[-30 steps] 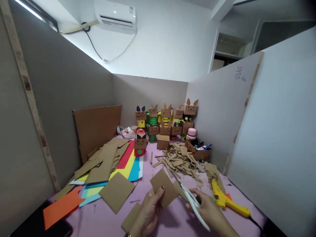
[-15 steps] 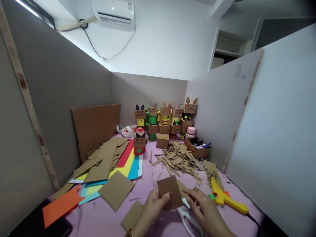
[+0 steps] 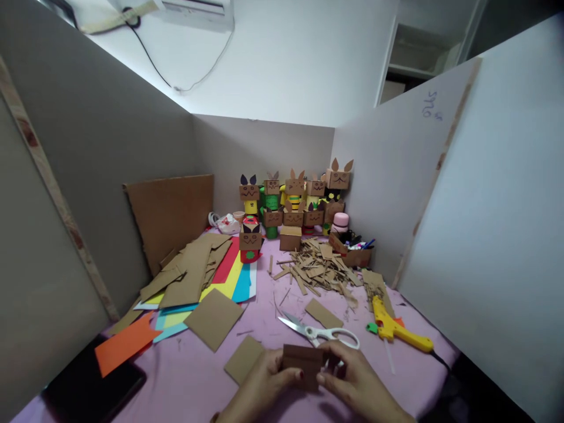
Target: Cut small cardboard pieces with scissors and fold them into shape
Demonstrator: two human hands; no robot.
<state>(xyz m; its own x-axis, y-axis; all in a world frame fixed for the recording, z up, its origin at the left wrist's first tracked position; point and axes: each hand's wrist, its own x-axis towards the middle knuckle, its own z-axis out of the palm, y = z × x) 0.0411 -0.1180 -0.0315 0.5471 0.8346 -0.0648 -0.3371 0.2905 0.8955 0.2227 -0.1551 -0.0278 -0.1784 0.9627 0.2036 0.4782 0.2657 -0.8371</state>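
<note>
Both hands hold one small brown cardboard piece (image 3: 304,363) low at the front of the pink table (image 3: 264,305). My left hand (image 3: 259,385) pinches its left edge with thumb on top. My right hand (image 3: 356,385) grips its right edge, fingers curled. White-handled scissors (image 3: 319,333) lie open on the table just beyond the piece, touched by neither hand. A flat cardboard square (image 3: 244,359) lies beside my left hand.
A yellow glue gun (image 3: 396,332) lies at the right. Cardboard scraps (image 3: 317,271) are heaped mid-table, cardboard sheets and coloured paper (image 3: 198,282) at the left. Cardboard box figures (image 3: 291,205) stand at the back. Partition walls close in three sides. A dark tablet (image 3: 88,388) lies front left.
My right hand has put the scissors down on the table and joined the left on the cardboard piece. The piece has come lower and nearer. The camera has tilted down.
</note>
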